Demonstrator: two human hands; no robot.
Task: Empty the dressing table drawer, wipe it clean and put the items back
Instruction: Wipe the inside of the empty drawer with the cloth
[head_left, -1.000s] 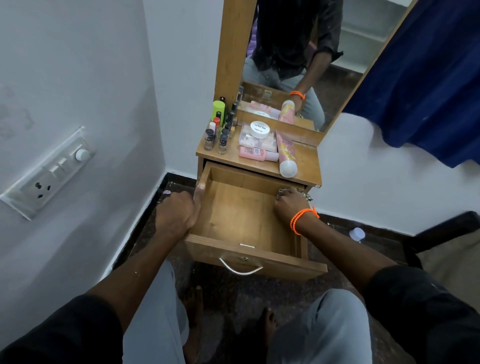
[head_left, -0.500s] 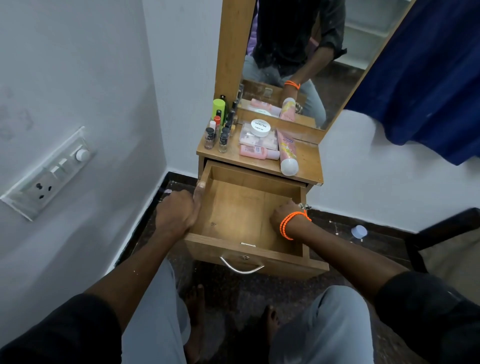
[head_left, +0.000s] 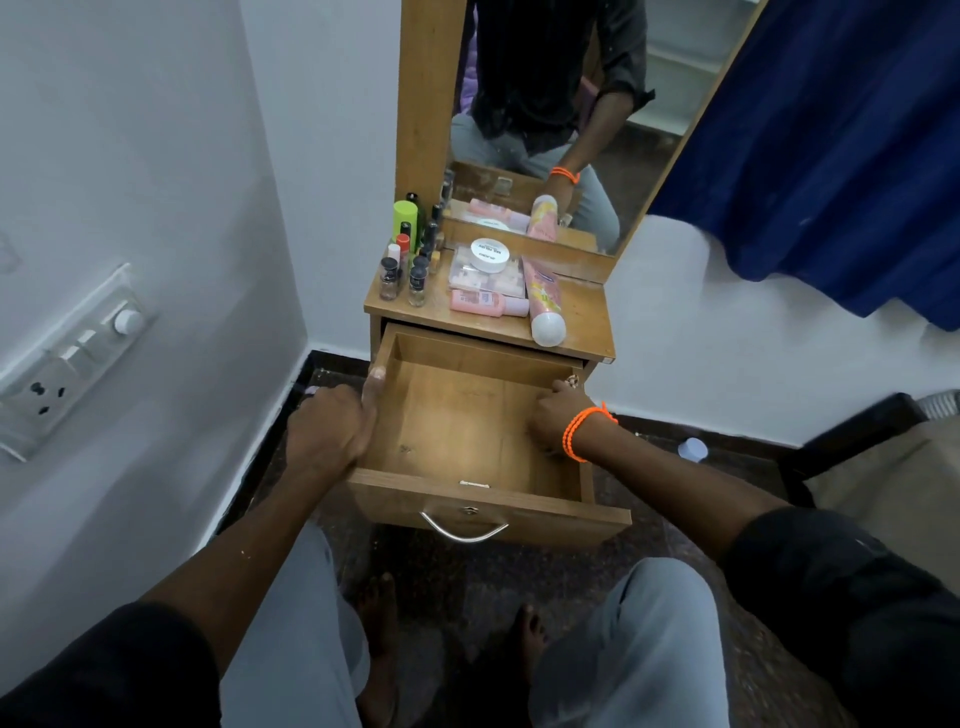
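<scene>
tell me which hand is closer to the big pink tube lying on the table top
Right. The right hand is at the drawer's right wall, below the pink tube and its white cap. The left hand grips the drawer's left wall, farther across from the tube.

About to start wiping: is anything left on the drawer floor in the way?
Nothing visible lies on the open wooden drawer's floor; only the right hand reaches inside at the right wall, while the left hand grips the left wall.
</scene>
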